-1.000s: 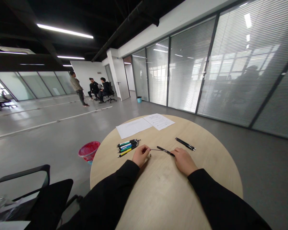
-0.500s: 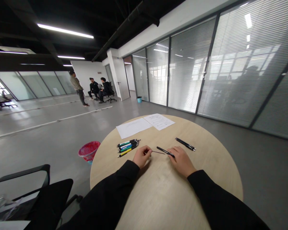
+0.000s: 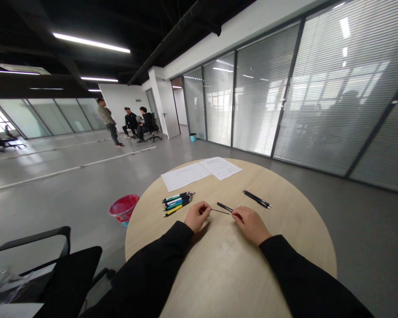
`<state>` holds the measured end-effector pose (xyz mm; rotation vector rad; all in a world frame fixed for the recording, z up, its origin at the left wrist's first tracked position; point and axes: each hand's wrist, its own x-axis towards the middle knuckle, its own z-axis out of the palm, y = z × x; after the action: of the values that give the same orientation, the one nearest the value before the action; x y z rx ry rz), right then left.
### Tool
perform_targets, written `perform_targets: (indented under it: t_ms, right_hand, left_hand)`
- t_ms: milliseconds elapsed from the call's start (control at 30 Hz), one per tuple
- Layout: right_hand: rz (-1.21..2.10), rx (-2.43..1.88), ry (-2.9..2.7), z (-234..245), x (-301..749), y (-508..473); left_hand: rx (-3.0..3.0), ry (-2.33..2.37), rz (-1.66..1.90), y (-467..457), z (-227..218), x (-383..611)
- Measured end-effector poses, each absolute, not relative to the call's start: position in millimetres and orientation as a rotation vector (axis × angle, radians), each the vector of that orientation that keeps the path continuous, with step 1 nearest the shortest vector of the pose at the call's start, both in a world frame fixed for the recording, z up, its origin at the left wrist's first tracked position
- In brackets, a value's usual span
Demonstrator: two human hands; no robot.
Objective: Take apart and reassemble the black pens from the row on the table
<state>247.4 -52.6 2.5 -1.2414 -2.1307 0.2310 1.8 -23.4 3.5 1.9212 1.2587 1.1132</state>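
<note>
Left hand: fingers pressed together, pinching a thin dark refill at its end. Refill runs right across the gap between the hands, and its far end meets the black pen; exact join is too small to tell. Right hand: fingers curled over the pen's lower end, pressed together on it, that end hidden under them. Pen's upper end sticks out up-left of the right hand, tilted, low over the desk. Both hands rest near the desk's middle, black sleeves running back to the near edge.

Just up-left of the left hand: pens, a tight row of mixed colours, yellow, blue and green among them. Up-right of the right hand: two black pens lying side by side. Beyond the hands, near the far rim: two paper sheets, edges overlapping.

Off the desk, left of the left hand: red wastebasket on the floor, black chair nearer. Far off up-left: three people, one standing, two seated.
</note>
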Motion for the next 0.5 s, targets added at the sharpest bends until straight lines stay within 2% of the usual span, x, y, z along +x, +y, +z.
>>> perform_targets:
  t_ms: [367,500]
  right_hand:
    - [0.028,-1.43,-2.014,-0.2,255.0,-48.5]
    - [-0.039,-1.486,-2.015,-1.6,250.3,-50.1]
  left_hand:
    - [2.026,1.475,1.233,-24.2,16.3,-2.6]
    - [2.25,1.433,1.121,-28.4,15.4,-0.2]
